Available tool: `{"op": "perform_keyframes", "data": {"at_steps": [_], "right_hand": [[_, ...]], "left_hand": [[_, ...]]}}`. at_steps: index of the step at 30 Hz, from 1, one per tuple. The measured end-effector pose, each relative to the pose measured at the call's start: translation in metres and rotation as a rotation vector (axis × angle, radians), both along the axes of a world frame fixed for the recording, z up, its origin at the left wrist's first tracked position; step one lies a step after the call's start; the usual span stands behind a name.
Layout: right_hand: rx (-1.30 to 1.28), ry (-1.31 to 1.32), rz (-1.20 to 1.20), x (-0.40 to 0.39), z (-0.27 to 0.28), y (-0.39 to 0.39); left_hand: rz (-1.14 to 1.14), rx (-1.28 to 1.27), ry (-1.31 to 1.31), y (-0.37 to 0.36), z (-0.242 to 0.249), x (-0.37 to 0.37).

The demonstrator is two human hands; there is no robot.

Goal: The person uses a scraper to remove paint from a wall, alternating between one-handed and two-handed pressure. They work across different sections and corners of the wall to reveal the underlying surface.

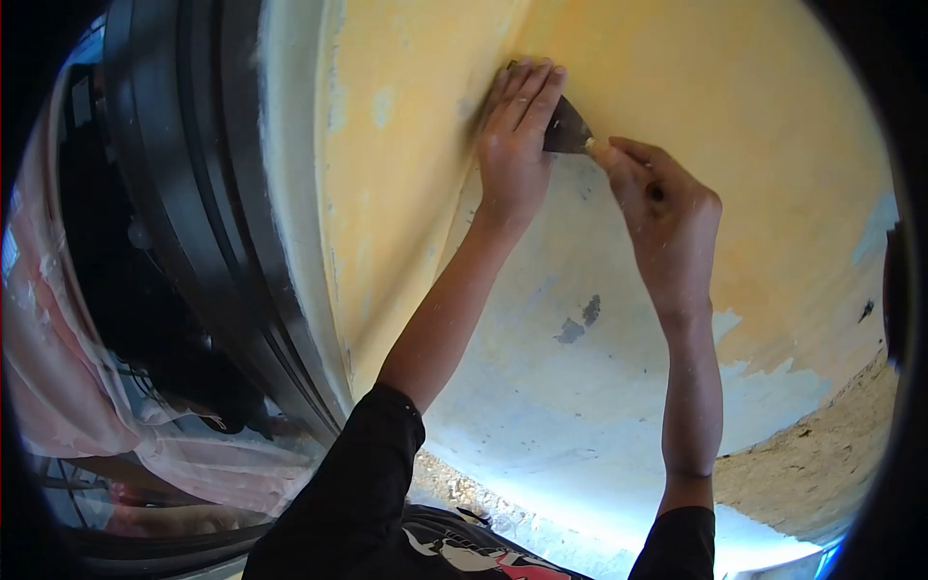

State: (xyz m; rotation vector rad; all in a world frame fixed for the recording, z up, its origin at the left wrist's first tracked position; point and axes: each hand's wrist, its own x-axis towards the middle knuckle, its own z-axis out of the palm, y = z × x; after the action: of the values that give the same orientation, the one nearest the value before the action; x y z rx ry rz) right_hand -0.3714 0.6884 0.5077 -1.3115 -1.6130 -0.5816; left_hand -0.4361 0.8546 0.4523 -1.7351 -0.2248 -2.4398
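Note:
A paint scraper with a dark, wide blade (567, 130) lies against the wall, which is partly covered in yellow paint (754, 97). My right hand (672, 208) is closed around its short light handle, to the right of the blade. Over the blade's left part, my left hand (517, 140) lies with its fingers stretched out and close together, covering some of the metal and its edge. Below both hands spreads a pale grey-white patch of wall (541, 387) without yellow paint.
A dark window frame (198, 193) stands at the left, with a pinkish sheer curtain (72, 387) behind it. Rough brown wall surface (822, 454) shows at the lower right. Pale debris (454, 488) lies below, near my shirt.

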Motion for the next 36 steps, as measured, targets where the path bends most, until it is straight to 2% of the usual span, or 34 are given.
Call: {"op": "perform_keyframes", "data": {"at_steps": [1, 3, 6, 8, 9, 10, 12, 14, 16, 18, 20, 22, 24, 26, 28, 30, 31, 33, 35, 36], "right_hand": [[0.017, 0.011, -0.005, 0.004, -0.001, -0.011], [0.102, -0.222, -0.122, 0.006, -0.016, -0.053], [0.154, -0.034, -0.062, 0.043, -0.088, -0.118], [-0.015, 0.316, -0.003, 0.057, -0.17, -0.158], [-0.09, 0.49, -0.027, 0.052, -0.209, -0.169], [-0.317, 0.812, -0.068, 0.052, -0.254, -0.186], [-0.472, 1.106, -0.009, 0.022, -0.293, -0.193], [-0.496, 1.298, 0.103, 0.005, -0.339, -0.2], [-0.533, 1.415, 0.203, -0.013, -0.35, -0.201], [-0.58, 1.355, 0.367, -0.009, -0.352, -0.198], [-0.604, 1.344, 0.403, 0.0, -0.346, -0.192], [-0.516, 1.349, 0.544, 0.007, -0.341, -0.188], [-0.467, 1.394, 0.617, 0.017, -0.34, -0.19], [-0.347, 1.408, 0.731, 0.026, -0.344, -0.196], [-0.373, 1.292, 0.743, 0.024, -0.344, -0.199], [-0.578, 1.316, 0.769, 0.033, -0.363, -0.209], [-0.64, 1.335, 0.643, 0.026, -0.364, -0.21], [-0.71, 1.429, 0.632, 0.013, -0.36, -0.209], [-0.663, 1.501, 0.672, -0.003, -0.361, -0.204], [-0.732, 1.47, 0.609, -0.007, -0.352, -0.199]], "left_hand": [[0.012, -0.093, 0.058, -0.018, -0.007, -0.005], [-0.038, -0.198, 0.178, -0.057, -0.036, -0.017], [-0.164, -0.308, 0.291, -0.112, -0.141, -0.035], [-0.361, -0.517, 0.2, -0.138, -0.202, -0.044], [-0.337, -0.583, 0.234, -0.14, -0.223, -0.049], [-0.415, -0.656, 0.187, -0.137, -0.239, -0.049], [-0.414, -0.702, 0.244, -0.123, -0.214, -0.061], [-0.371, -0.502, 0.251, -0.098, -0.156, -0.061], [-0.369, -0.342, 0.306, -0.069, -0.094, -0.05], [-0.153, -0.242, 0.329, -0.039, -0.038, -0.03], [0.031, -0.23, 0.317, -0.013, -0.006, -0.004], [0.026, -0.145, 0.443, -0.041, -0.015, 0.013], [-0.527, 0.127, 0.759, -0.077, -0.038, 0.012], [-0.235, 0.348, 0.821, -0.101, -0.06, -0.013], [-0.396, 0.175, 0.566, -0.084, -0.094, -0.026], [-0.423, -0.252, 0.232, -0.069, -0.118, -0.032], [-0.423, -0.252, 0.235, -0.06, -0.12, -0.03], [-0.085, -0.331, 0.293, -0.044, -0.12, -0.025], [-0.131, -0.331, 0.412, -0.039, -0.105, -0.021], [-0.132, -0.315, 0.437, -0.044, -0.094, -0.021]]}}
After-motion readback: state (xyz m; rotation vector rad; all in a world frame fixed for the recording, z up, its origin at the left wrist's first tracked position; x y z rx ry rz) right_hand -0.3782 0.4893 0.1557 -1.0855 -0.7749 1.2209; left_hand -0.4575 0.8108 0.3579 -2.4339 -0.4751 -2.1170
